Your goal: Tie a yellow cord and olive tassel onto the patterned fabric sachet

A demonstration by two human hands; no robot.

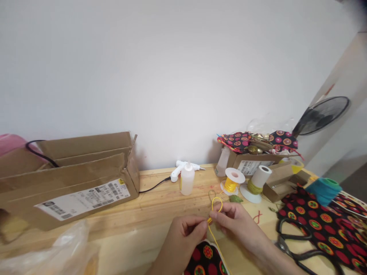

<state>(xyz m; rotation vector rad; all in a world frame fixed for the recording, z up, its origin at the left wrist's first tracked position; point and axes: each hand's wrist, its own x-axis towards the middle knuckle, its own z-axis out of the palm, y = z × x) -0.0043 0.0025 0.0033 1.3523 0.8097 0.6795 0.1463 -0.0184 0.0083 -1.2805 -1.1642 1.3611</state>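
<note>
Item: yellow cord [217,204], lower centre of the frame, pinched at one spot by both hands. Left hand [183,233]: thumb and forefinger closed on the cord from the left. Right hand [238,221]: fingertips closed on the same spot from the right, touching the left hand's fingertips. Above the pinch the cord stands up in a small loop; below it one strand runs down toward the bottom edge, past a patterned fabric piece [204,260] in black with red and orange discs. Beneath all: wooden table [160,208]. Just above the loop: small green object [235,198], yellow spool [232,181], white spool [257,183] with olive thread. Left of these: white squeeze bottle [187,178], upright; behind it a white glue gun [183,168] with a black lead. Right centre: small cardboard box [252,162] heaped with patterned cloth. Lower right: black scissors [298,250] beside a spread of patterned fabric [323,225]; teal spool [323,190] above it. Right edge: fan [321,114]. Left half: long cardboard box [71,179], labelled. Lower left: clear plastic bag [48,252].
</note>
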